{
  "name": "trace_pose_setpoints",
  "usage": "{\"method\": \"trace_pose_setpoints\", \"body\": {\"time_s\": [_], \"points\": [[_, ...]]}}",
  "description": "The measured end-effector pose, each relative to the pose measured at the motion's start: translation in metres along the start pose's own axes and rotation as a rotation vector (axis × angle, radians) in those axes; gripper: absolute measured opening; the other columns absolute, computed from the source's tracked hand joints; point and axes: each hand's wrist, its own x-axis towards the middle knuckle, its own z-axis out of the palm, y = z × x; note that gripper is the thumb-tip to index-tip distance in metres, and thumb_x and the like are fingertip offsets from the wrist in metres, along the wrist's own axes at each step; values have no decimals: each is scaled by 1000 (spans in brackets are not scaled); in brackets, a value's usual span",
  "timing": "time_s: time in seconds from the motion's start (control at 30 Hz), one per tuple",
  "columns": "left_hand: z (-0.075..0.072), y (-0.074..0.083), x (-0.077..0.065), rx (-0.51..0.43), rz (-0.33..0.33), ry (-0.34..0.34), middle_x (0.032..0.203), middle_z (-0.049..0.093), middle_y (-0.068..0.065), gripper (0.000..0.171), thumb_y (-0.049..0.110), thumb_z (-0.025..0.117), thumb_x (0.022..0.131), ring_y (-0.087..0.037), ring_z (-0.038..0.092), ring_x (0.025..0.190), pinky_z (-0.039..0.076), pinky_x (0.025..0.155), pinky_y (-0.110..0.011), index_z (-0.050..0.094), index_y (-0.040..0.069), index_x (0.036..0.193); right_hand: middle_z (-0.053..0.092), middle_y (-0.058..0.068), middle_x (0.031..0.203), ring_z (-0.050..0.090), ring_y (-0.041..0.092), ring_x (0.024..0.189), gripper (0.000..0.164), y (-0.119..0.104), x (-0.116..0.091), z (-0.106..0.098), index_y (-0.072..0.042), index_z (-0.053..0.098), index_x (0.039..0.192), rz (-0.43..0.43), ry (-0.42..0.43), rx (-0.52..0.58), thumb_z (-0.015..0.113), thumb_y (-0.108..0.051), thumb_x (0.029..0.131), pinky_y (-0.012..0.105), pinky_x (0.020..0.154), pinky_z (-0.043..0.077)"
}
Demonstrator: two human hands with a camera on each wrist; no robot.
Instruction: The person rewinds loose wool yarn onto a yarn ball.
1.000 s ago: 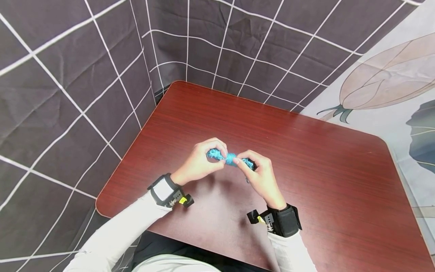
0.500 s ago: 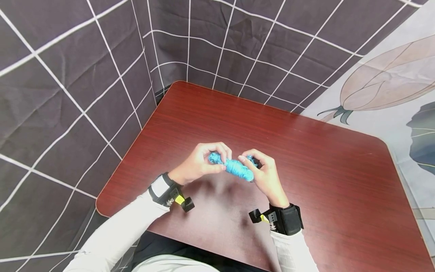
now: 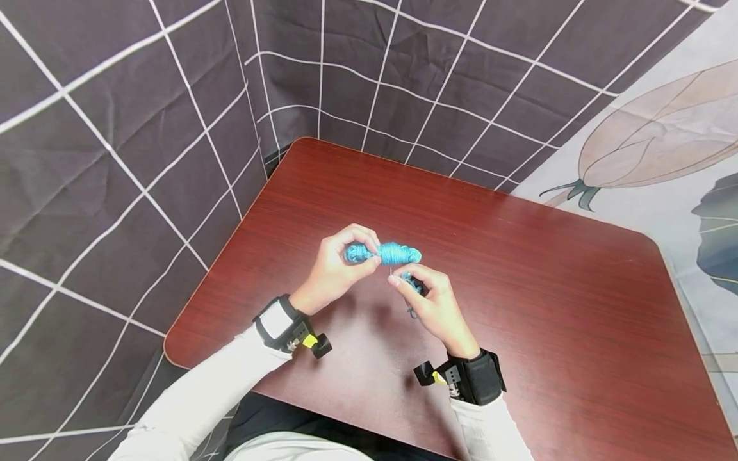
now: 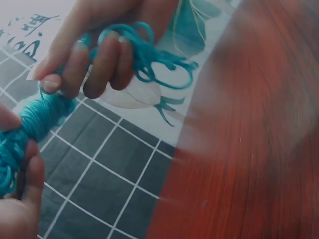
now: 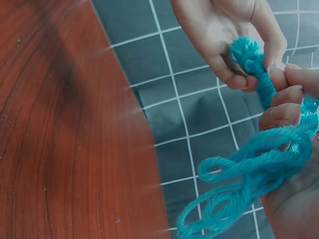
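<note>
A bundle of turquoise yarn (image 3: 394,253), wound tightly round its middle, is held above the table. My left hand (image 3: 334,266) pinches it near its left end, where a tuft of looped yarn (image 5: 245,54) pokes out of the grip. Below and to the right, my right hand (image 3: 429,301) pinches a thin strand that runs up to the bundle. Its other fingers curl over a slack hank of the same yarn, whose loose loops (image 5: 239,169) dangle from the palm. In the left wrist view, the strand (image 4: 42,94) meets the wound part close to the right fingertips.
Beneath the hands lies a reddish-brown wooden table (image 3: 548,288) with rounded corners. Dark cloth with a white grid (image 3: 403,77) hangs behind it and at the left. A pale cloth with a flower print (image 3: 651,141) hangs at the right. Each wrist wears a strapped camera.
The bundle's free right end has come out from behind my right hand and swung upward. My right hand has moved to just below it, a strand now visible between. The left hand keeps its pinch.
</note>
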Motion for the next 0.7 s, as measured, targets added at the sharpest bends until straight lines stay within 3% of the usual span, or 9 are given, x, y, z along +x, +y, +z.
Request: {"method": "trace_pose_setpoints", "body": {"time_s": [0.17, 0.4, 0.57, 0.7], "points": [[4, 15, 0, 147, 33, -12, 94, 61, -18, 13, -12, 68, 74, -24, 58, 95, 46, 88, -29, 62, -4, 82, 47, 0, 61, 40, 4, 45, 5, 0, 0, -3, 2, 66, 87, -13, 2, -23, 65, -3, 89, 22, 41, 37], [3, 16, 0, 153, 34, -96, 93, 61, -18, 16, -15, 67, 71, -25, 57, 92, 44, 82, -26, 61, -3, 80, 45, -2, 60, 39, 7, 45, 5, -5, 2, -10, 1, 66, 86, -5, 39, -13, 66, -3, 89, 23, 40, 36], [1, 13, -1, 125, 16, -237, 93, 61, -15, 17, -12, 65, 73, -20, 56, 93, 45, 83, -27, 59, 3, 80, 51, 2, 64, 42, 8, 49, 4, -7, 3, -14, -1, 66, 85, -3, 69, -10, 67, -3, 88, 23, 43, 36], [-1, 8, 0, 34, 47, -386, 92, 61, -13, 19, -10, 64, 74, -20, 56, 93, 46, 84, -30, 58, 7, 80, 59, 5, 71, 48, 9, 60, 4, -2, 4, -15, 1, 65, 84, -27, 73, 11, 67, 0, 87, 22, 52, 41]]}}
